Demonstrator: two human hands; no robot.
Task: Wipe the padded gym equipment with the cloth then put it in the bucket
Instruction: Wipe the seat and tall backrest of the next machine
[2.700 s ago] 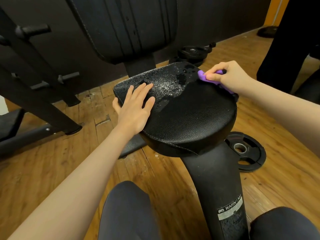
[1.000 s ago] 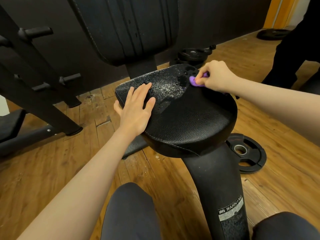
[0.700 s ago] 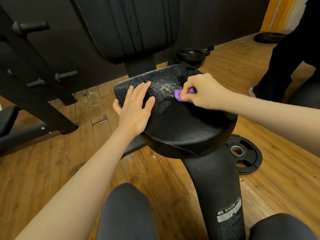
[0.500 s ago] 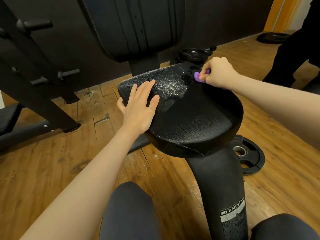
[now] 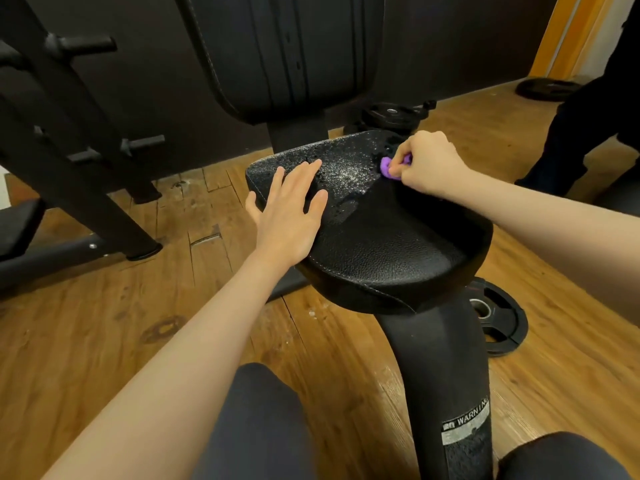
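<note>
- The left hand (image 5: 289, 216) lies flat on the near-left part of the seat pad (image 5: 391, 251), fingers straight and spread, holding nothing, just pressing down on the black leather.
- The right hand (image 5: 427, 161) is curled tight at the far-right edge of the pad, fingers and thumb bunched round the cloth (image 5: 389, 167).
- The cloth is purple and mostly buried in the fist; only a small wad pokes out on the left side of the knuckles, touching the pad surface.
- A patch of glittering wet droplets (image 5: 341, 169) covers the far half of the pad, between the two hands; the near half looks dull and dry.
- The pad sits on a thick black post (image 5: 440, 368), which carries a warning label (image 5: 465, 424) low down.
- Beyond the pad stands the upright backrest (image 5: 287, 53), black and stitched, with the seat tucked just below it.
- On the wooden floor (image 5: 104, 334), a weight plate (image 5: 498, 323) lies flat to the right of the post, partly hidden behind it.
- More plates (image 5: 391, 114) are stacked on the far side, right of the backrest support.
- A black frame (image 5: 69, 140) with pegs slants down the left of the scene.
- Another person's dark trouser leg (image 5: 585, 126) stands at the far right.
- The wearer's own knees (image 5: 256, 424) show at the near edge.
- The bucket is not seen in this view.
</note>
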